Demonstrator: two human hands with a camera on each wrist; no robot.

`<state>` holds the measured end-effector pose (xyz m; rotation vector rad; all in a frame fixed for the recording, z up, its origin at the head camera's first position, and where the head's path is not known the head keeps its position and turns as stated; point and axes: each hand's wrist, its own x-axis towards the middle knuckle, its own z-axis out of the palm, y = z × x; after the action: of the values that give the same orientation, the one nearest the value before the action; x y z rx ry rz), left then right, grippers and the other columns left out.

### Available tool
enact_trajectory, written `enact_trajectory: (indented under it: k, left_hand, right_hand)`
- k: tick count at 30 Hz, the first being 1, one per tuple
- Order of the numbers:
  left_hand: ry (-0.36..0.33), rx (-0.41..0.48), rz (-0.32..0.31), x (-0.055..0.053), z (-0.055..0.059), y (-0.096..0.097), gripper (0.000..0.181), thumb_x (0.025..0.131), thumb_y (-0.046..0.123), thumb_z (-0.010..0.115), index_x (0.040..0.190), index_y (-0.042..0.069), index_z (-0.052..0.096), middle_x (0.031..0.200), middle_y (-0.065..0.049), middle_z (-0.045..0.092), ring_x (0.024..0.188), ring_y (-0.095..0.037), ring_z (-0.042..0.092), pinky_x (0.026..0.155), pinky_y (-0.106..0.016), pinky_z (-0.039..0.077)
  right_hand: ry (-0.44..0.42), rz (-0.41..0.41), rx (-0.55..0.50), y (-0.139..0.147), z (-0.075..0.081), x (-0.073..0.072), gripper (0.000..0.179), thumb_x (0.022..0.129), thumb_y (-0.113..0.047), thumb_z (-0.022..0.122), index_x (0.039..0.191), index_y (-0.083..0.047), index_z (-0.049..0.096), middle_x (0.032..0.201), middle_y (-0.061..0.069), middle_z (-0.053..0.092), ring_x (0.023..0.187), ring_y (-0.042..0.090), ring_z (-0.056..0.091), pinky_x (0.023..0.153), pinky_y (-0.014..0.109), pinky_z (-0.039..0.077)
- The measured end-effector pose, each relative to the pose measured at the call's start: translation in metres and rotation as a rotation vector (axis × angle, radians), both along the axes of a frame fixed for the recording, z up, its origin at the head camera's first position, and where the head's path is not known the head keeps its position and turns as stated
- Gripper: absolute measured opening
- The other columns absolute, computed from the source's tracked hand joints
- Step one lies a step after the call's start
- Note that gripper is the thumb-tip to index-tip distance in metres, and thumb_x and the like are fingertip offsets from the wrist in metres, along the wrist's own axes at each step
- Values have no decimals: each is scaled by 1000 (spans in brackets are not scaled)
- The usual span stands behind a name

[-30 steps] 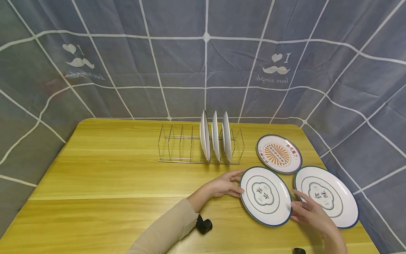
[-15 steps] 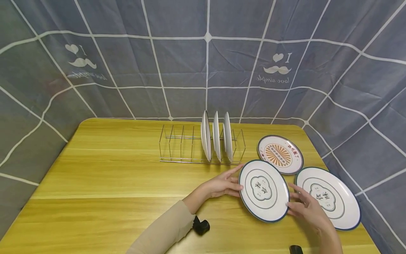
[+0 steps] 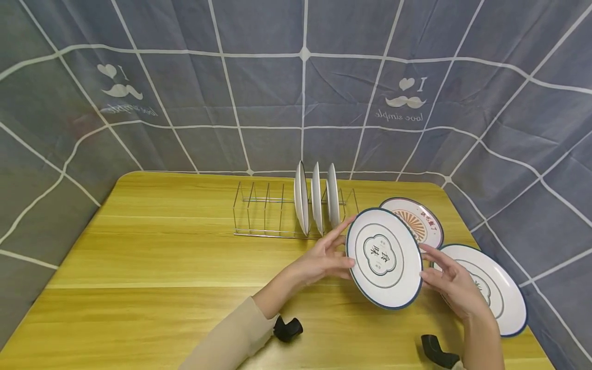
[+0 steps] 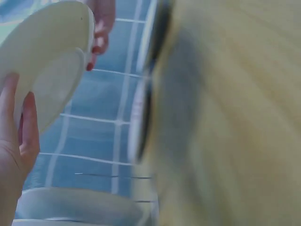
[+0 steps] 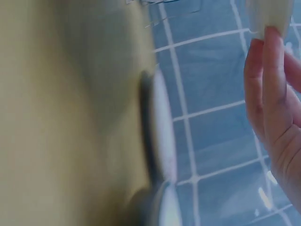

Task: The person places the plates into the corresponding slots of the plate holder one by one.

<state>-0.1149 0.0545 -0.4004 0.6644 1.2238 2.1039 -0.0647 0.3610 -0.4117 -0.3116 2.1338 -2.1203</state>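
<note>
A white plate with a blue rim is held up off the table, tilted, between both hands. My left hand grips its left edge, thumb on the face and fingers behind. On the opposite edge, my right hand pinches the rim between thumb and fingers. The left wrist view shows the pale underside of the plate with the left fingers against it. In the right wrist view the right hand's fingertips touch the plate's edge, most of which lies outside that view.
A wire rack stands at the back with several slots; three plates stand upright in its right part. A plate with an orange sunburst lies partly behind the held plate. Another blue-rimmed plate lies at the table's right edge.
Both hands have lifted the blue-rimmed plate from the table, moving it up and slightly left and tilting it. It now overlaps the sunburst plate in the head view.
</note>
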Motion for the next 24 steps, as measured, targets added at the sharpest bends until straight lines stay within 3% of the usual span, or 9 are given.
enact_trajectory:
  k: [7, 11, 15, 19, 24]
  left_hand:
    - [121, 111, 93, 1, 30, -25, 89, 80, -2, 63, 148, 27, 13, 142, -22, 27, 100, -22, 58, 71, -38, 56]
    - [141, 186, 167, -2, 44, -44, 93, 78, 5, 71, 148, 25, 13, 143, -23, 24, 102, -23, 57, 69, -37, 56]
    - [167, 241, 266, -6, 57, -65, 93, 77, 2, 70, 148, 24, 13, 143, -23, 23, 99, -23, 58, 67, -36, 57]
    - [197, 245, 381, -8, 70, -88, 90, 79, -7, 61, 148, 25, 13, 143, -19, 25, 95, -22, 59, 64, -32, 57]
    - [230, 250, 508, -9, 78, -114, 90, 78, -15, 53, 148, 25, 13, 140, -16, 29, 96, -24, 59, 64, -34, 57]
  right_hand:
    - [64, 7, -10, -21, 27, -28, 50, 91, 8, 46, 138, -10, 38, 115, -2, 53, 91, 7, 60, 72, 25, 55]
    - [69, -2, 28, -37, 35, -50, 50, 92, 2, 49, 139, -10, 35, 110, -2, 56, 92, 8, 60, 73, 27, 56]
    - [86, -7, 123, -55, 31, -76, 54, 91, -6, 54, 140, -9, 32, 111, 3, 55, 91, 8, 62, 79, 28, 54]
    - [90, -4, 224, -71, 21, -101, 57, 92, -16, 56, 142, -9, 30, 122, 17, 48, 99, 7, 59, 85, 27, 51]
    - [65, 68, 183, -86, 9, -122, 54, 94, -13, 52, 142, -5, 28, 128, 27, 40, 105, 18, 56, 91, 32, 48]
